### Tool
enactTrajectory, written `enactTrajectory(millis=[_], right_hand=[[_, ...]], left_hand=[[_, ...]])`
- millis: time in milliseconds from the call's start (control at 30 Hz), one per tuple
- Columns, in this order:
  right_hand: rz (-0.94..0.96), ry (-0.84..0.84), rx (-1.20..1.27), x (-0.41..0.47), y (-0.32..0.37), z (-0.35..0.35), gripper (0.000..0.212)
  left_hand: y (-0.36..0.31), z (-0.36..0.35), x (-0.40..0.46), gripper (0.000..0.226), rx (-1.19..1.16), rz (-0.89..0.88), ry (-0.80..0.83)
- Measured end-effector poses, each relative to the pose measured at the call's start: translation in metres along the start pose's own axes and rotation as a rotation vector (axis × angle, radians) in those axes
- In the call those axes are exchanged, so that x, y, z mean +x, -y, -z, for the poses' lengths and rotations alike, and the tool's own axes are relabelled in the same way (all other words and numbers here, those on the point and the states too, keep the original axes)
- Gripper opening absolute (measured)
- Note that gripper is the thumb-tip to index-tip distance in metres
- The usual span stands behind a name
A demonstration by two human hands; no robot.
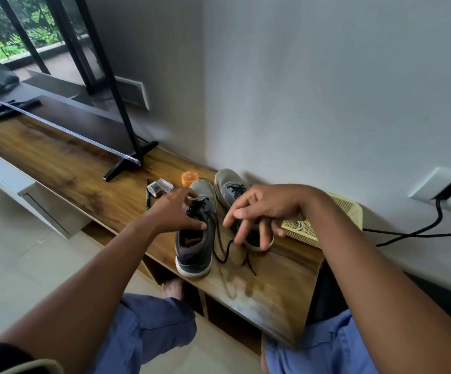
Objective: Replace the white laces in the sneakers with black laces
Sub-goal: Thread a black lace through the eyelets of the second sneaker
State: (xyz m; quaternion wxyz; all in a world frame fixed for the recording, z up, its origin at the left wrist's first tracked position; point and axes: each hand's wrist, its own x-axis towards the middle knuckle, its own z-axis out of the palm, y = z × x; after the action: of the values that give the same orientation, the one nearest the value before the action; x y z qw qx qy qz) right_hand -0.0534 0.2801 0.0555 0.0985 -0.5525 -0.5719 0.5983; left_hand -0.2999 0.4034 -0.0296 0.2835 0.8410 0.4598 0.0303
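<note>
So the left hand (174,211) fingers rest spread on the near sneaker (195,238), right hand (262,211) fingers hang loosely spread just above the black lace (223,252) ends.

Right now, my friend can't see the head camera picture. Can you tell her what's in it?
Two hands work on grey sneakers on a wooden shelf: the left hand rests on the near sneaker, the right hand hovers over loose black laces. The far sneaker has black laces too.
</note>
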Motion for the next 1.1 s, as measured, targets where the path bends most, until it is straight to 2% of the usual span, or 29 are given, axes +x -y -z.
enactTrajectory(millis=[33, 100, 200, 333, 400, 467, 533, 633, 767, 867, 967, 1000, 1100], right_hand=[[-0.012, -0.056, 0.0, 0.007, 0.0, -0.005, 0.027], [-0.018, -0.291, -0.022, 0.023, -0.001, -0.017, 0.019], [0.01, -0.628, -0.261, 0.049, 0.0, -0.038, 0.013], [-0.007, -0.749, -0.602, 0.086, -0.003, -0.07, 0.042], [-0.039, -0.827, -0.743, 0.098, -0.006, -0.083, 0.041], [-0.001, -0.888, -0.76, 0.103, -0.011, -0.087, 0.029], [0.0, -0.906, -0.683, 0.103, -0.015, -0.083, 0.02], [-0.078, -0.89, -0.572, 0.099, -0.021, -0.069, 0.028], [-0.083, -0.842, -0.428, 0.094, -0.027, -0.059, 0.039], [-0.014, -0.914, -0.262, 0.092, -0.023, -0.057, 0.02], [-0.065, -0.727, -0.089, 0.094, -0.015, -0.063, 0.047], [-0.099, -0.684, -0.054, 0.097, -0.014, -0.066, 0.051], [-0.161, -0.674, -0.057, 0.108, -0.018, -0.071, 0.035]], left_hand=[[0.0, 0.002, -0.001, 0.08, 0.001, 0.016, -0.023], [0.001, 0.006, -0.003, 0.066, -0.018, 0.072, -0.059], [0.0, 0.007, -0.007, 0.035, 0.015, 0.14, -0.082], [-0.01, 0.003, -0.009, 0.024, 0.146, 0.139, -0.141], [-0.014, 0.003, -0.009, 0.021, 0.166, 0.126, -0.175], [-0.012, 0.003, -0.009, 0.015, 0.157, 0.123, -0.184], [-0.008, 0.006, -0.01, 0.009, 0.121, 0.165, -0.163], [0.001, 0.011, -0.009, 0.007, -0.057, 0.26, -0.13], [0.005, 0.01, -0.012, 0.021, -0.145, 0.249, -0.116], [0.005, 0.009, -0.012, 0.021, -0.148, 0.226, -0.108], [0.002, 0.006, -0.011, 0.023, -0.105, 0.163, -0.097], [0.0, 0.005, -0.011, 0.023, -0.08, 0.137, -0.106], [-0.005, 0.004, -0.012, 0.026, -0.036, 0.085, -0.13]])
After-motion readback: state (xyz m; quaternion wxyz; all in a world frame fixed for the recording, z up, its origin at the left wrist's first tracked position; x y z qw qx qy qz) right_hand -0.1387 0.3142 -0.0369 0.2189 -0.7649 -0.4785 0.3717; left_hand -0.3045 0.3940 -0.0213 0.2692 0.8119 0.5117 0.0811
